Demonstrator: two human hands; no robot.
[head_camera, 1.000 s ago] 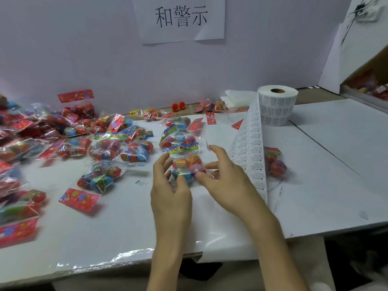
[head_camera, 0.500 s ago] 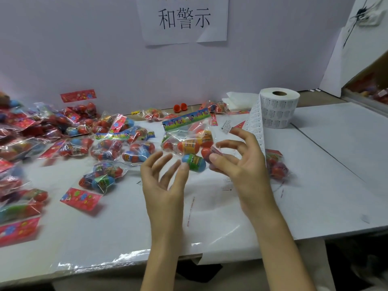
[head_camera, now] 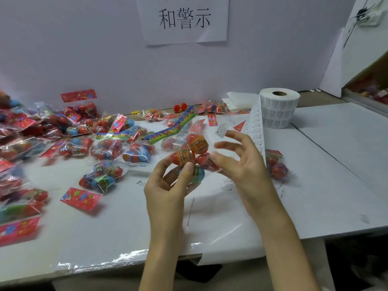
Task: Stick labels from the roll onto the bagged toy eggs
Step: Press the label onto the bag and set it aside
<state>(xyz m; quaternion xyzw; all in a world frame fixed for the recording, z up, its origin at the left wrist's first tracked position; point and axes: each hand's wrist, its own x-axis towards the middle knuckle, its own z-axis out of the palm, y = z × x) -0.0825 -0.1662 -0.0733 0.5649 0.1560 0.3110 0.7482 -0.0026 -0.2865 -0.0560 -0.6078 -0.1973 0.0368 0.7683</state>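
So, the white table (head_camera: 327, 169) has a big heap of bagged toy eggs (head_camera: 73, 135) spread over its left side. The label roll (head_camera: 279, 108) stands at the back right, with a strip of labels (head_camera: 255, 127) trailing off it toward the person. Up front, held above the table, is 1 bag of eggs (head_camera: 199, 143). The left hand (head_camera: 165, 185) pinches it from below, thumb and fingers curled round an orange egg. The right hand (head_camera: 245, 166) is spread loose, thumb touching the bag, with 1 small label (head_camera: 221, 130) clinging to a raised fingertip. Looks to me like the sticking step: label peeled, not on the bag yet. Next move is probably bringing that fingertip down on a flattish bit of plastic and smoothing it, which is fiddly since the film crinkles over round eggs. Readable stuff: the wall sign (head_camera: 184, 19) says 和警示, the roll's print is too small to read, and the egg's lettering is too blurry.
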